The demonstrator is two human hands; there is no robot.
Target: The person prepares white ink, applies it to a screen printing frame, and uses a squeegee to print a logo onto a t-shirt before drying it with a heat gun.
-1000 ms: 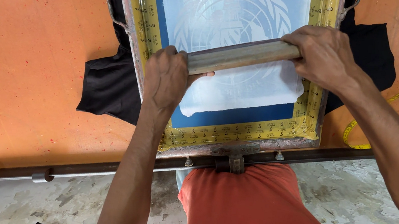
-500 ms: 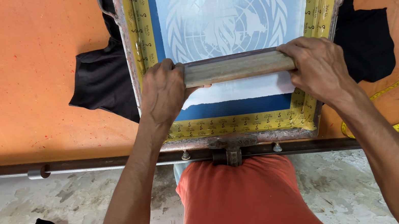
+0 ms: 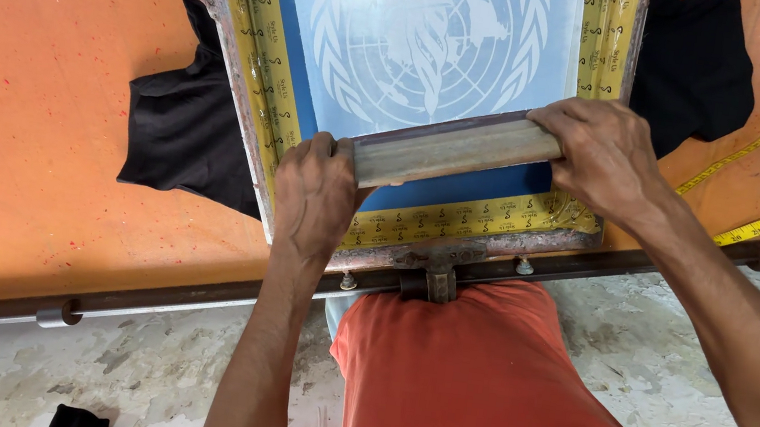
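- The left hand (image 3: 316, 193) has its fingers wrapped tight over the left end of a wooden squeegee (image 3: 452, 150).
- The right hand (image 3: 603, 155) has its fingers curled and clamped on the right end.
- The squeegee lies tilted across the near part of a printing screen (image 3: 422, 43), just below a pale round emblem.
- The screen's frame (image 3: 263, 61), lined with yellow tape, rests over a black shirt (image 3: 185, 134) on an orange table (image 3: 33, 99).
- A dark metal rail (image 3: 194, 292) runs along the table's near edge.
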